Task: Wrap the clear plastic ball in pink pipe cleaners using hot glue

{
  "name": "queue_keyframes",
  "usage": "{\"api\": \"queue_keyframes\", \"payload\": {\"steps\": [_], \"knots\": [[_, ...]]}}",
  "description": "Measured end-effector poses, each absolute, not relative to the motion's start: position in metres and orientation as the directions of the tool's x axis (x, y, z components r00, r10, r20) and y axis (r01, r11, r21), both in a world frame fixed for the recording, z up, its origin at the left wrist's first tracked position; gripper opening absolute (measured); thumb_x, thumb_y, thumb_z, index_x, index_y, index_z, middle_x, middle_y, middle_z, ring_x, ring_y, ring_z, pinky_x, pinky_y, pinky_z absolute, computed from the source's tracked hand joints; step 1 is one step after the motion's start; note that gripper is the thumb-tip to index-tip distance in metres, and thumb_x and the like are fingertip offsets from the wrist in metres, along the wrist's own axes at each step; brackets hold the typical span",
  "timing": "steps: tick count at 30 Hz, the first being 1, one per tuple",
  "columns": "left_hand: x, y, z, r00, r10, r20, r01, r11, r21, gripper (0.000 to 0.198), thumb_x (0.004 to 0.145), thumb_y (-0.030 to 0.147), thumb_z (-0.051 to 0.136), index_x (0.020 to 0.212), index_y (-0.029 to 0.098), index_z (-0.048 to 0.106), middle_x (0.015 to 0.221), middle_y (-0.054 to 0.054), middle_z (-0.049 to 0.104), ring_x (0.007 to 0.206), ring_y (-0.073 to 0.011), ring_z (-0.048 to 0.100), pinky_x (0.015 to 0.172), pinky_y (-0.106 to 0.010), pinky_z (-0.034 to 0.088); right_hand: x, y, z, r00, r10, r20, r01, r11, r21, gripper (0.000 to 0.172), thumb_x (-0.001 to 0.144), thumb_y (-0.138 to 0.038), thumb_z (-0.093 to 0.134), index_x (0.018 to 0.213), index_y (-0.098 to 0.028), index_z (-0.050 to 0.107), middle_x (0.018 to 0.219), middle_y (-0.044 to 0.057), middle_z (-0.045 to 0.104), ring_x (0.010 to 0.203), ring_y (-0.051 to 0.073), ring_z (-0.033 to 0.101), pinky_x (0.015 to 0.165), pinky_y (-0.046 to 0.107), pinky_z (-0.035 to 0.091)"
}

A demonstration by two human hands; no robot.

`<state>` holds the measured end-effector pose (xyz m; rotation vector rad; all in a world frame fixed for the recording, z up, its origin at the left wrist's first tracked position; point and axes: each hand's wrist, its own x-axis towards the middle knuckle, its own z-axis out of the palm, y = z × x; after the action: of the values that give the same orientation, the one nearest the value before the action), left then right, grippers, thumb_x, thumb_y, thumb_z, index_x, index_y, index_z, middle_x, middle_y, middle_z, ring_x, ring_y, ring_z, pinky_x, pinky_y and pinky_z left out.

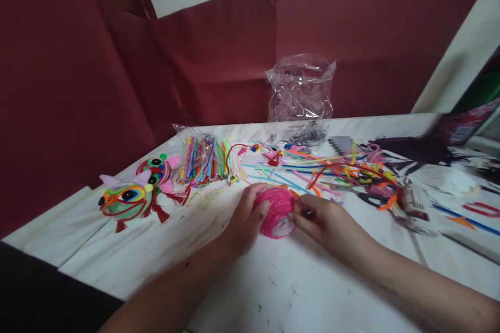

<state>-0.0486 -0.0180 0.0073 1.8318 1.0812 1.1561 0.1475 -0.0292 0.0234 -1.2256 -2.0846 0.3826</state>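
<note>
Near the middle of the table, my left hand [246,218] curls round a ball wound with bright pink strand [273,213]; a pale patch shows at its lower right. Its thumb lies on the near side. My right hand [322,218] is closed in a pinch against the ball's right edge, and what sits between its fingertips is hidden. A bit of orange pipe cleaner [317,191] shows just behind the ball. Loose pipe cleaners [291,169] in many colours lie beyond both hands.
Two decorated animal-head figures [128,200] with red tassels stand at left. Behind lie a bag of pipe cleaners [207,161] and an upright clear plastic bag [300,88]. Dark-handled scissors [369,197] and a white bottle [417,208] lie at right. Dark red sheeting [219,52] lines the back.
</note>
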Motion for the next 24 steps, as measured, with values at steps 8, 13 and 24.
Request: {"api": "queue_keyframes", "payload": {"steps": [8, 13, 24], "knots": [[-0.047, -0.017, 0.012, 0.218, 0.924, 0.313, 0.332, -0.372, 0.867, 0.049, 0.077, 0.035, 0.059, 0.121, 0.016, 0.05, 0.125, -0.011, 0.058, 0.118, -0.0283, 0.052, 0.102, -0.042, 0.038, 0.147, -0.029, 0.025, -0.323, 0.847, 0.422, 0.654, 0.522, -0.547, 0.02, 0.08, -0.029, 0.048, 0.061, -0.025, 0.042, 0.051, -0.003, 0.054, 0.044, 0.013, 0.049, 0.044, 0.024, 0.036], [-0.042, -0.024, 0.021, 0.172, 0.943, 0.285, 0.406, -0.332, 0.851, 0.055, 0.065, 0.031, 0.069, 0.116, 0.018, 0.051, 0.117, -0.009, 0.06, 0.11, -0.0284, 0.055, 0.096, -0.041, 0.044, 0.146, -0.03, 0.023, -0.347, 0.834, 0.43, 0.639, 0.546, -0.542, 0.018, 0.079, -0.027, 0.05, 0.062, -0.024, 0.044, 0.052, -0.003, 0.055, 0.045, 0.013, 0.051, 0.044, 0.023, 0.037], [-0.042, -0.025, 0.017, 0.188, 0.933, 0.306, 0.43, -0.358, 0.829, 0.058, 0.063, 0.029, 0.073, 0.113, 0.019, 0.047, 0.114, -0.01, 0.057, 0.105, -0.0274, 0.056, 0.091, -0.042, 0.045, 0.144, -0.033, 0.019, -0.365, 0.82, 0.441, 0.665, 0.561, -0.492, 0.017, 0.08, -0.024, 0.051, 0.064, -0.024, 0.044, 0.055, -0.002, 0.057, 0.045, 0.013, 0.049, 0.045, 0.023, 0.037]]}}
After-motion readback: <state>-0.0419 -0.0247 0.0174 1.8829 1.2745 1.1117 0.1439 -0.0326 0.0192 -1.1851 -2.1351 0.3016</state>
